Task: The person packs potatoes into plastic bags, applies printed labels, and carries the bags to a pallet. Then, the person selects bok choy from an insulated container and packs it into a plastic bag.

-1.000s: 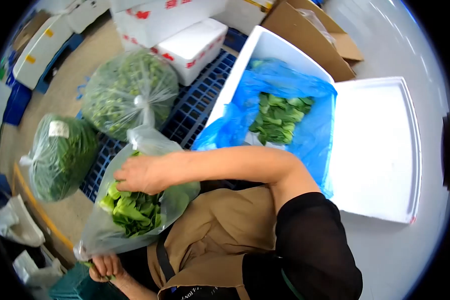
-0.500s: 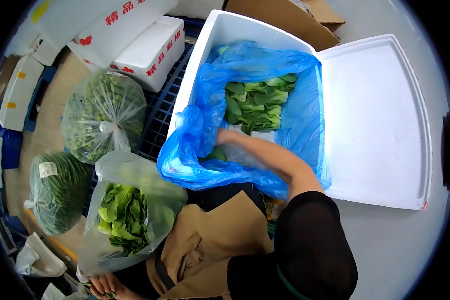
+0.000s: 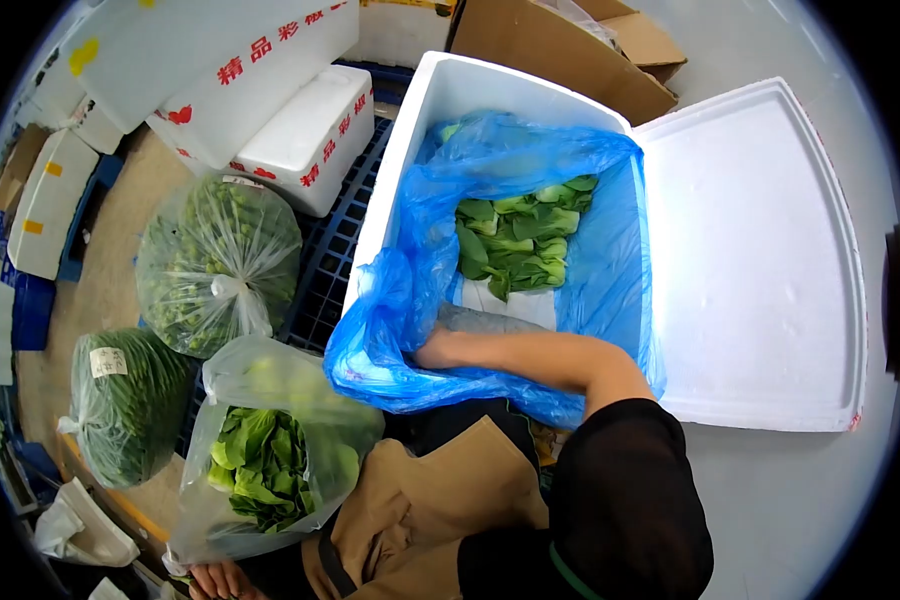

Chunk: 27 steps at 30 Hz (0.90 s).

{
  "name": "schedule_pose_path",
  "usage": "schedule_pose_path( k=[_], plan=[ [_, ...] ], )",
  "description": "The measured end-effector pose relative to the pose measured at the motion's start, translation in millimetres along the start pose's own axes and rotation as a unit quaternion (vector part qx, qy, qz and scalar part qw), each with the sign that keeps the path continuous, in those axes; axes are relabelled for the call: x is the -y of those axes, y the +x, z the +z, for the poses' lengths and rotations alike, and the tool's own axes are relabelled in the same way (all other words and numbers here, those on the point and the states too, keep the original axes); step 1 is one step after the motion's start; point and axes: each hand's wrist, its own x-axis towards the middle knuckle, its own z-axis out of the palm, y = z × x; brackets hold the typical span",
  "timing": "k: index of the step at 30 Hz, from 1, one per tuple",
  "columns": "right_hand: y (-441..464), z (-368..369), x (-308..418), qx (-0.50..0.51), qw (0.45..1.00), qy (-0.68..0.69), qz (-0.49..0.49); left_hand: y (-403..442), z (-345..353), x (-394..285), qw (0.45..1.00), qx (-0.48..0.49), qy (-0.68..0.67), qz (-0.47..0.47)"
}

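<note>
My right hand (image 3: 436, 346) reaches low into a white foam box (image 3: 371, 215), at the near left corner of its blue plastic liner (image 3: 355, 365). Its fingers are hidden by the liner, so whether they hold anything does not show. Rows of bok choy (image 3: 515, 235) lie inside the box, farther from me than this hand. At the lower left, my left hand (image 3: 220, 580) has curled fingers closed at the edge of a clear plastic bag (image 3: 195, 520). Loose leafy greens (image 3: 260, 470) show through the bag's mouth.
The box's white lid (image 3: 755, 260) lies to the right. Two tied bags of green vegetables (image 3: 220, 265) (image 3: 130, 410) stand at left. Stacked foam boxes (image 3: 300, 130) sit behind them on a blue pallet (image 3: 335, 230). A cardboard box (image 3: 560, 60) is at the back.
My right hand has moved toward the near left corner of the box, and a leaf visible beside it earlier is now out of sight. My left hand stays at the bag as the view shifts slightly.
</note>
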Motion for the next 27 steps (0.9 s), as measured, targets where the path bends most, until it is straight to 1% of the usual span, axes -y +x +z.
schedule_pose_path(
  k=[2,3,5,6,7,8,9,10,12,13,14,15,18,20,24,26,27],
  plan=[
    [-6.9,3.4,-14.6,-0.019,0.997,-0.053,0.044,2.8,-26.7,-10.5,0.985,0.133,-0.028,-0.102],
    [-9.2,-0.4,-24.9,-0.04,0.998,-0.03,0.038,1.0,-40.5,-16.0,0.967,0.198,-0.042,-0.153],
    [-5.6,-25.7,-49.9,-0.081,0.996,0.016,0.024,-3.0,-13.3,-7.2,0.997,0.055,-0.009,-0.053],
    [-10.5,-56.3,-40.2,-0.107,0.991,0.055,0.053,-4.4,-2.8,-4.6,1.0,-0.018,0.01,-0.003],
    [-14.9,-88.9,-29.0,-0.133,0.983,0.094,0.082,-4.8,-2.6,-5.5,1.0,-0.028,0.013,0.001],
    [-11.0,-97.9,-48.2,-0.139,0.983,0.093,0.071,-5.1,-3.8,-5.5,0.999,-0.038,0.016,0.005],
    [-15.2,-124.7,-39.5,-0.125,0.981,0.094,0.113,-5.1,-5.3,-5.1,0.999,-0.048,0.018,0.01],
    [-11.8,-127.2,-57.6,-0.162,0.97,0.14,0.117,-3.9,-6.8,-4.9,0.999,-0.033,0.021,0.003],
    [-3.3,-120.0,-101.1,-0.223,0.956,0.181,0.056,-2.0,-9.0,-4.1,1.0,-0.005,0.026,-0.01],
    [-2.2,-124.9,-97.5,-0.146,0.978,0.067,0.135,-2.9,-8.5,-2.4,1.0,-0.016,0.026,-0.006],
    [0.7,-128.8,-93.4,-0.066,0.974,-0.048,0.211,-3.7,-7.8,-1.1,0.999,-0.026,0.026,-0.001],
    [4.9,-130.7,-88.2,0.015,0.946,-0.161,0.281,-3.6,-7.0,-0.7,0.999,-0.036,0.028,0.003],
    [18.5,-114.1,-66.6,-0.01,0.918,-0.35,0.184,-9.1,-12.8,-6.1,0.998,-0.037,0.046,0.005],
    [33.6,-90.0,-64.5,-0.031,0.965,-0.224,0.136,-6.4,-10.4,-5.0,0.999,-0.026,0.046,-0.003],
    [49.4,-94.8,-56.2,-0.04,0.946,-0.295,0.127,0.1,-1.9,4.0,0.999,-0.028,0.027,-0.005],
    [53.7,-93.1,-48.6,-0.041,0.938,-0.324,0.119,-1.0,-2.3,0.9,0.999,-0.017,0.038,-0.009],
    [58.2,-81.4,-72.2,-0.071,0.992,-0.087,0.051,-4.1,-3.0,-1.3,0.999,-0.015,0.045,-0.011]
  ],
)
